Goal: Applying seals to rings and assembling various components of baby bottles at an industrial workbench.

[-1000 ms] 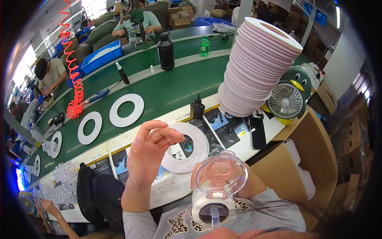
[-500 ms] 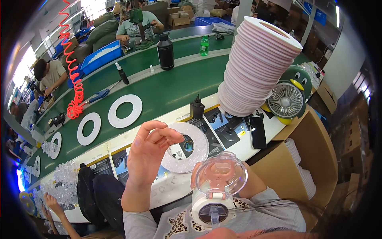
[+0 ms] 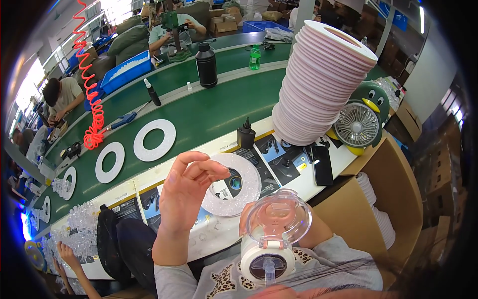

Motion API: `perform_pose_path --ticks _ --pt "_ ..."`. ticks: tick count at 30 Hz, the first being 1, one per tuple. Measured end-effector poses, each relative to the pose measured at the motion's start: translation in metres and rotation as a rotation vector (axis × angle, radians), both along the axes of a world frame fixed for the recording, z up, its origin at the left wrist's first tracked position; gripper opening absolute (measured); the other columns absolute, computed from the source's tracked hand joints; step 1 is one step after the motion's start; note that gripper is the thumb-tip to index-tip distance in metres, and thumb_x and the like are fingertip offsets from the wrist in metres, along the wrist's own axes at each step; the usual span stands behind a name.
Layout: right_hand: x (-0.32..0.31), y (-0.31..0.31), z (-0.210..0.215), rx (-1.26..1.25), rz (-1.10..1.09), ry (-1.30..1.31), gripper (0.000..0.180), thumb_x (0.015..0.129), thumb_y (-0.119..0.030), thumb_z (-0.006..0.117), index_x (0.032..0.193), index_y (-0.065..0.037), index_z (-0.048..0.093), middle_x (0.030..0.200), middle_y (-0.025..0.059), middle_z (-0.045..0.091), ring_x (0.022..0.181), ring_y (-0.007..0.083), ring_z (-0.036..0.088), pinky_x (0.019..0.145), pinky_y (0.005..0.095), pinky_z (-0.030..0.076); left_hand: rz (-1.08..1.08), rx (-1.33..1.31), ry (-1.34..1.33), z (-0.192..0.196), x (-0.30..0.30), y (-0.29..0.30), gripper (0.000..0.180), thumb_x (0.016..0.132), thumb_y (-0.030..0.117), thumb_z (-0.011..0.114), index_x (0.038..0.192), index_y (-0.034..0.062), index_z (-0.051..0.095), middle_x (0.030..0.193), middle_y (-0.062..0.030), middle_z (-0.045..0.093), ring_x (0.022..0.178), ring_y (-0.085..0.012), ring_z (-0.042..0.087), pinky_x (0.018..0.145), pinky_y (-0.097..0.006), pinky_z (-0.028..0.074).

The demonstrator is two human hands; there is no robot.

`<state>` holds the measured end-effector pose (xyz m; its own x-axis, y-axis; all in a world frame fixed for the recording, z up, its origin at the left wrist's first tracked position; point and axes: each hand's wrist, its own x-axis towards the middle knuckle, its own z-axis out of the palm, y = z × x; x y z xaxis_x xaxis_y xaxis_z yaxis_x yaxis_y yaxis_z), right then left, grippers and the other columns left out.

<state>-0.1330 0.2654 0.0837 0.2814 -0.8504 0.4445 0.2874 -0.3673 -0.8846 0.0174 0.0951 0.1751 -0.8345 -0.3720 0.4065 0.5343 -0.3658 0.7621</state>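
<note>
A drinking bottle (image 3: 245,259) with a white lid rim, a clear flip cover and a straw is tilted close up at the bottom, the straw pointing toward me. My right hand (image 3: 246,219) is wrapped round its body, mostly hidden behind the lid and cover. Raised over the table edge, my left hand (image 3: 185,192) is empty, its fingers loosely bent and a little apart. Just beyond its fingertips lies a white speckled ring (image 3: 252,182) on the worktop, flat over printed dark sheets. Past that ring stands a small black bottle (image 3: 246,134) with a pointed nozzle.
A tall stack of white rings (image 3: 313,89) rises at the right, beside a penguin-shaped fan (image 3: 356,124) and a phone (image 3: 322,165). More rings (image 3: 155,140) lie on the green conveyor belt (image 3: 199,112). An open carton (image 3: 343,209) stands at right. Co-workers sit around.
The rings on the belt have moved slightly left. The drinking bottle's lid has shifted a little; my left hand stays put. Across the belt, a co-worker's hands have moved.
</note>
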Motion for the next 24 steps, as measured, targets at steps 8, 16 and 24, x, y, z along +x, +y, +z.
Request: perform_pose_path --ticks 8,16,24 --pt "-0.003 -0.001 0.001 -0.06 -0.013 0.082 0.075 0.053 -0.019 0.083 0.12 0.0 0.055 0.118 0.013 0.058 0.108 0.0248 0.056 0.094 0.0341 0.042 -0.016 0.009 0.007 -0.001 -0.001 0.0 0.05 0.095 0.044 0.037 0.12 0.0012 0.043 0.107 -0.0219 0.059 0.106 -0.0308 0.055 0.097 -0.043 0.039" --pt "-0.005 0.007 0.007 0.133 0.079 0.019 0.072 0.059 -0.029 0.087 0.112 0.007 0.053 0.116 0.0198 0.048 0.114 0.0307 0.048 0.094 0.0411 0.043 0.059 0.007 -0.029 0.008 -0.004 0.01 0.047 0.097 0.046 0.034 0.117 0.0049 0.047 0.1 -0.0182 0.06 0.096 -0.0296 0.057 0.09 -0.041 0.042" --pt "-0.006 0.005 0.005 0.086 0.076 -0.037 0.069 0.059 -0.03 0.087 0.109 0.006 0.054 0.116 0.0196 0.048 0.113 0.0304 0.049 0.094 0.0388 0.042 0.062 0.012 -0.028 0.007 -0.006 0.008 0.047 0.097 0.045 0.035 0.118 0.0048 0.047 0.1 -0.0183 0.06 0.096 -0.0302 0.057 0.09 -0.042 0.042"
